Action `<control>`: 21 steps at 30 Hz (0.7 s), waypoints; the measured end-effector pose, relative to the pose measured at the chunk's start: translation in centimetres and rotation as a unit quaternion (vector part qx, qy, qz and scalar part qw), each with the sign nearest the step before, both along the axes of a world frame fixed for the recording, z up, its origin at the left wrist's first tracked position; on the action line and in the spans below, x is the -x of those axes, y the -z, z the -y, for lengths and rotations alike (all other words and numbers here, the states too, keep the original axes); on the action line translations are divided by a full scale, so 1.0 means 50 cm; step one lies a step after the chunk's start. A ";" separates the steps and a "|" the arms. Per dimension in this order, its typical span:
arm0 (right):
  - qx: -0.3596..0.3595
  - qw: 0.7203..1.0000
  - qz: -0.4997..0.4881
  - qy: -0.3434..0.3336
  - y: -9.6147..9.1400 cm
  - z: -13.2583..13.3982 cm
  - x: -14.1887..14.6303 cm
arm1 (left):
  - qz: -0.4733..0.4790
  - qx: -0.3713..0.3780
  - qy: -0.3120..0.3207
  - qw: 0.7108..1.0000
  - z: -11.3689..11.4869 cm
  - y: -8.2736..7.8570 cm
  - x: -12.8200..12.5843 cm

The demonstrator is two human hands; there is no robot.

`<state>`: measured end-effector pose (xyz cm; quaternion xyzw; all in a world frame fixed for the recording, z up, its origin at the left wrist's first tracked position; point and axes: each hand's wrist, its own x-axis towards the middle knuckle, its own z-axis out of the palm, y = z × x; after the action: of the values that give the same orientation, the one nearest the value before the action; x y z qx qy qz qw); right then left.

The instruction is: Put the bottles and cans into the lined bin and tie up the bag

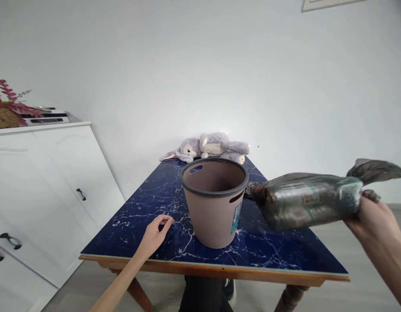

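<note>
My right hand grips the gathered neck of a full dark plastic bag and holds it nearly level above the table's right side. The bag is see-through in places and bulky; pale labels show faintly inside, but the contents are not clear. On the table to the left, my left hand rests with curled fingers, thumb close to the fingertips and nothing seen in them. Between both hands stands an upright pinkish-brown trash can with a grey rim, side handle holes and a teal label.
A grey plush rabbit lies at the back of the blue marbled table. Crumpled black plastic shows just right of the can's rim. White cabinets stand at left, topped by a woven basket with red leaves.
</note>
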<state>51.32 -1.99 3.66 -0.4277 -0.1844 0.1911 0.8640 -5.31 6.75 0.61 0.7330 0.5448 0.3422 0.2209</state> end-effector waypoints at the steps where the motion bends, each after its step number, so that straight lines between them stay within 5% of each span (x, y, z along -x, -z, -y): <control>1: 0.008 1.000 -0.022 -0.007 0.026 0.000 0.009 | -0.002 0.003 -0.001 1.000 0.000 -0.001 0.000; 5: 0.029 0.994 -0.104 -0.022 0.096 -0.025 0.041 | -0.013 0.005 -0.003 1.000 -0.003 0.001 0.001; 12: 0.069 0.990 -0.118 -0.027 0.162 -0.078 0.084 | -0.018 0.004 -0.007 1.000 -0.009 0.003 0.002; 21: 0.172 0.972 -0.034 -0.156 0.172 -0.045 0.049 | -0.002 0.020 -0.004 1.000 -0.009 0.001 0.000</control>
<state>48.88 0.26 -4.94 -0.5292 -0.1834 0.3665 0.7429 -5.31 7.19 0.54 0.7270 0.5549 0.3306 0.2331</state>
